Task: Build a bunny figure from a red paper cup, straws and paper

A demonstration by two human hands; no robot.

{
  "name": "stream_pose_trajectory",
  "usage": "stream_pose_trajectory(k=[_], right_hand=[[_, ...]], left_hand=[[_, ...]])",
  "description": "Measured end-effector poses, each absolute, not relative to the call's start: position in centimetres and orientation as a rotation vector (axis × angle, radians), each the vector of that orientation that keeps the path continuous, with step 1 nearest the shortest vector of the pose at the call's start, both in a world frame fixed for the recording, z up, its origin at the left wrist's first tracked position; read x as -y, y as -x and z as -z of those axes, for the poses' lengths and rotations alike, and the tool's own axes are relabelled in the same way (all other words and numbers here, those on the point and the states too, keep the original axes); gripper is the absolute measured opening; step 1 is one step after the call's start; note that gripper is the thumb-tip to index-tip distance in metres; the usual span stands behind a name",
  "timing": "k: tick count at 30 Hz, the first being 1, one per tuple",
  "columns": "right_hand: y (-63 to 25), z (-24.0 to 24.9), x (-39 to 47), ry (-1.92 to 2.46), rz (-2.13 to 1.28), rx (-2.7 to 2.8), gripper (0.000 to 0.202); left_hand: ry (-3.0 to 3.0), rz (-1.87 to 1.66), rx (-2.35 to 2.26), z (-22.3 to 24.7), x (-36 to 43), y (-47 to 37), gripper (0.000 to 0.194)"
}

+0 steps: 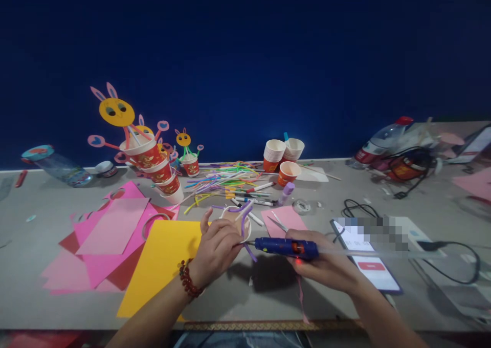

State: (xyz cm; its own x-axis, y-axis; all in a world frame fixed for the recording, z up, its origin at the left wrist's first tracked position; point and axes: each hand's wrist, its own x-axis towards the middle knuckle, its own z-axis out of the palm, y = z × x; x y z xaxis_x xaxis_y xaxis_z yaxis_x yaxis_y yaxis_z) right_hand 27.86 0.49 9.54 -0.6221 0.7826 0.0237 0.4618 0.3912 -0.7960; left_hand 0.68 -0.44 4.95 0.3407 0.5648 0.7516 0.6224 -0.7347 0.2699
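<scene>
Left hand (218, 241) grips the paper cup (231, 215); right hand (326, 267) the glue gun (279, 246); gluing seems underway; the next move likely needs steadiness.

A dark blue wall (245, 71) rises behind the grey counter (26, 266). At far left stands a clear bottle (63, 168), a small white jar (106, 169) just beside it. At right — a red-capped bottle (379, 142), a tangled black cable (422, 158) and, nearer, a lit phone (378, 276).
</scene>
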Motion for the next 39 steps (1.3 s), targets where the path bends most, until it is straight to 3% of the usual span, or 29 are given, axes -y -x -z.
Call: stream_pose_trajectory(k=[31, 39], right_hand=[[-27.61, -9.85, -0.32, 1.116, -0.941, 2.346, 0.023], [-28.55, -9.74, -0.18, 1.120, -1.040, 2.264, 0.015]], left_hand=[[2.512, 1.392, 1.121, -5.10, 0.41, -0.64, 0.010], [2.514, 1.405, 1.116, -5.31, 0.48, -0.71, 0.008]])
